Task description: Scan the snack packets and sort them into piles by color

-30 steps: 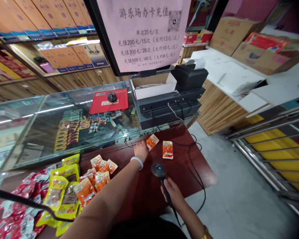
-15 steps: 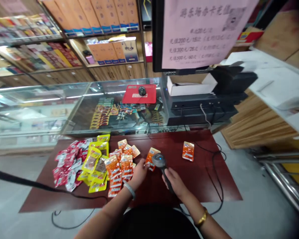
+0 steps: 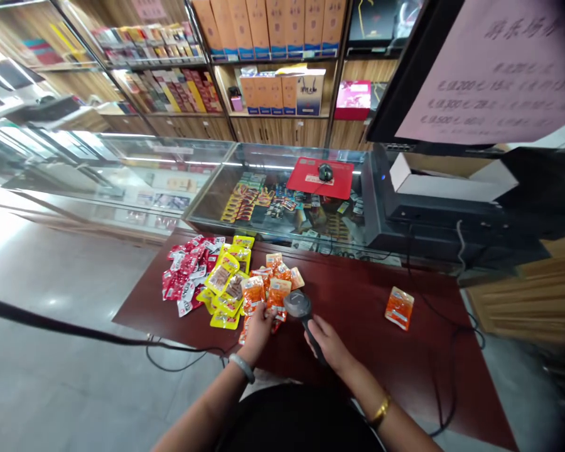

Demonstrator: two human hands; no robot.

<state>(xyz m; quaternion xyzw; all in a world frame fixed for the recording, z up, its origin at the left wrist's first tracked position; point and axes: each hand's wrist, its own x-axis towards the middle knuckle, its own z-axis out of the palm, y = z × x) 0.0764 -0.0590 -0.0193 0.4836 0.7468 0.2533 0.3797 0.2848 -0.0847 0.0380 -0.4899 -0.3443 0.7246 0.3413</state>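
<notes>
My left hand (image 3: pixel 258 329) is closed, its fingertips pinching the lower edge of a shiny orange snack packet (image 3: pixel 279 294) at the front of the orange pile. Another orange packet (image 3: pixel 253 292) lies just left of it, partly covered by my hand. A dark handheld barcode scanner (image 3: pixel 298 305) is gripped in my right hand (image 3: pixel 328 344), its head close to the right side of the pinched packet. Left of the orange pile are yellow snack packets (image 3: pixel 222 274) with brown contents showing, then red-and-white packets (image 3: pixel 187 270). One single orange packet (image 3: pixel 399 308) lies apart on the right.
The dark red table (image 3: pixel 353 295) stands against a glass display case (image 3: pixel 207 182). On the case are a red mat (image 3: pixel 306 176) with a black mouse (image 3: pixel 325 171). A monitor (image 3: pixel 386 88) and an open white box (image 3: pixel 419 182) stand back right. Black cables (image 3: pixel 452 383) trail over the table's right side.
The view has turned left. My left hand has moved left over the table to the orange pile, and the scanner in my right hand has followed. The single packet on the right stays put.
</notes>
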